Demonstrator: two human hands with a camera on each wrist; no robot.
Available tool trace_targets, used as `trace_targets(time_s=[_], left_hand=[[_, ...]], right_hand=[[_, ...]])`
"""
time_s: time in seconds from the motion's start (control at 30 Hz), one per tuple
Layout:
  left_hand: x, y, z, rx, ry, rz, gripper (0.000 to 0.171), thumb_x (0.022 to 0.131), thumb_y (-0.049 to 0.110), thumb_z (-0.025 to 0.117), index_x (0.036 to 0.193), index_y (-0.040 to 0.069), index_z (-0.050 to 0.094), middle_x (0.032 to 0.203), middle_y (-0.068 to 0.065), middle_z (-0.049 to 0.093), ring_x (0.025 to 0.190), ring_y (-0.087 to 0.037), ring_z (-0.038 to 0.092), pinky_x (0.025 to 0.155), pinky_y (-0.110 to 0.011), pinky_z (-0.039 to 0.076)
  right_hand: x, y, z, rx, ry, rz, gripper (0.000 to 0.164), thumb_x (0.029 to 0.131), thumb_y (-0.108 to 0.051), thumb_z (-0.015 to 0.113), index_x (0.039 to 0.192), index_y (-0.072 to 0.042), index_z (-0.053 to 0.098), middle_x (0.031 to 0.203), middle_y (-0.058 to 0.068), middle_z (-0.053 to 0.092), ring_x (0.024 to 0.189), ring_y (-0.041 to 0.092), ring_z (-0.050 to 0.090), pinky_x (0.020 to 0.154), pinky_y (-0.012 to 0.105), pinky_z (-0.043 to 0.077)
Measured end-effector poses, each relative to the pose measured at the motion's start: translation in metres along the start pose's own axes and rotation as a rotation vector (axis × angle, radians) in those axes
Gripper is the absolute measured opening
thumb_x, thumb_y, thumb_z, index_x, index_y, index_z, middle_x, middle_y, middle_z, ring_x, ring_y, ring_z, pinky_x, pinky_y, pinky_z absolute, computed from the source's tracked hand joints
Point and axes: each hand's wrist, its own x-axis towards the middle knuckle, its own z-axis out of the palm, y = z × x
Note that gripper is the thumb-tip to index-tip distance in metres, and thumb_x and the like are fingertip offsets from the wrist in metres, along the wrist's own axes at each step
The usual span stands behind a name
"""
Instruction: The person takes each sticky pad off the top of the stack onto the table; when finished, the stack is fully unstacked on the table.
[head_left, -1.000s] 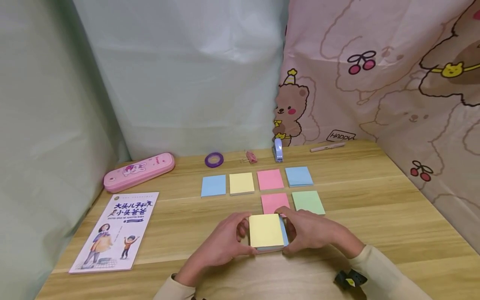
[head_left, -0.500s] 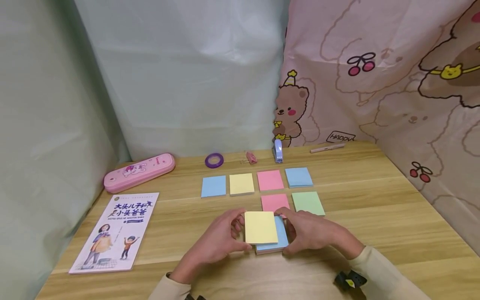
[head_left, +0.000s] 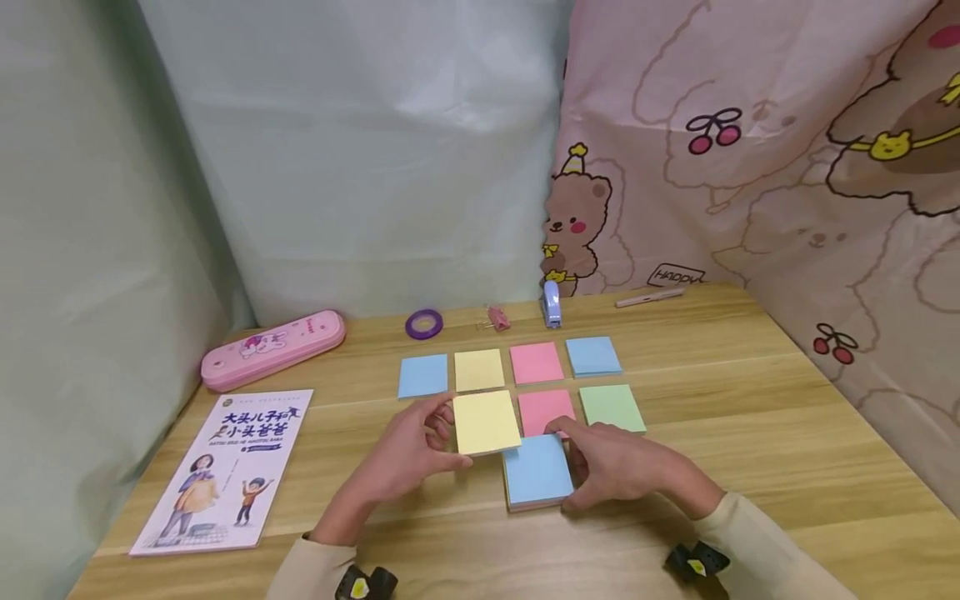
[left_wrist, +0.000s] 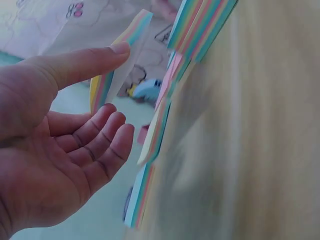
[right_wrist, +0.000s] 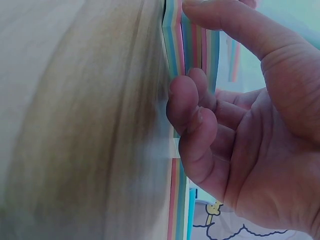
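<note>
My left hand (head_left: 397, 450) pinches a pad of yellow sticky notes (head_left: 487, 422) between thumb and fingers. In the left wrist view this sticky note pad (left_wrist: 121, 75) is lifted clear of the table, its layered coloured edge showing. Below and to its right lies a stack of sticky note pads (head_left: 538, 473) with blue on top. My right hand (head_left: 630, 467) grips that stack by its right side, thumb at the near corner. In the right wrist view, striped edges of the stack (right_wrist: 195, 50) show beside the thumb. Just behind sit a pink pad (head_left: 546, 411) and a green pad (head_left: 612, 408).
A back row holds a blue pad (head_left: 423, 376), a yellow pad (head_left: 479, 370), a pink pad (head_left: 536, 363) and another blue pad (head_left: 593, 356). Farther back are purple tape (head_left: 424, 324), a pink clip (head_left: 497, 318), a stapler (head_left: 552, 304) and a pen (head_left: 649, 297). Left: pencil case (head_left: 273, 350), booklet (head_left: 225, 475).
My left hand has taken the yellow pad off the stack and carried it left and away from me, uncovering the blue top. The right hand has stayed at the stack.
</note>
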Motion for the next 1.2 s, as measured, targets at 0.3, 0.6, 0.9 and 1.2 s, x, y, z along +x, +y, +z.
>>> trace_targets(time_s=[0.3, 0.6, 0.9, 1.2], left_hand=[[0.021, -0.015, -0.016, 0.009, 0.012, -0.060, 0.090, 0.078, 0.010, 0.094, 0.152, -0.005, 0.047, 0.114, -0.009, 0.064, 0.099, -0.020, 0.061, 0.080, -0.024, 0.053], [0.033, -0.032, -0.007, 0.000, -0.040, -0.036, 0.091, 0.076, 0.004, 0.093, 0.152, -0.011, 0.044, 0.104, -0.011, 0.066, 0.087, -0.018, 0.062, 0.071, -0.021, 0.053], [0.037, -0.037, -0.005, 0.047, -0.068, -0.022, 0.091, 0.075, 0.004, 0.094, 0.150, -0.012, 0.046, 0.105, -0.010, 0.062, 0.085, -0.016, 0.057, 0.069, -0.020, 0.048], [0.040, -0.034, -0.004, 0.136, -0.108, 0.000, 0.084, 0.074, 0.004, 0.094, 0.146, -0.008, 0.053, 0.102, -0.008, 0.060, 0.079, -0.016, 0.049, 0.062, -0.022, 0.040]], right_hand=[[0.000, -0.001, 0.000, -0.020, 0.001, 0.014, 0.085, 0.073, -0.035, 0.094, 0.142, -0.017, 0.048, 0.094, -0.008, 0.065, 0.084, 0.008, 0.058, 0.074, 0.026, 0.050], [0.000, 0.000, 0.000, -0.003, -0.006, 0.012, 0.084, 0.074, -0.034, 0.094, 0.142, -0.017, 0.048, 0.098, -0.007, 0.068, 0.086, 0.007, 0.061, 0.076, 0.027, 0.052], [0.000, 0.000, 0.000, -0.016, -0.006, 0.017, 0.084, 0.074, -0.034, 0.095, 0.141, -0.016, 0.048, 0.096, -0.008, 0.067, 0.084, 0.007, 0.059, 0.074, 0.026, 0.051], [0.000, 0.000, 0.001, -0.019, -0.002, 0.019, 0.084, 0.074, -0.034, 0.094, 0.141, -0.016, 0.048, 0.092, -0.008, 0.065, 0.081, 0.008, 0.058, 0.071, 0.026, 0.050]])
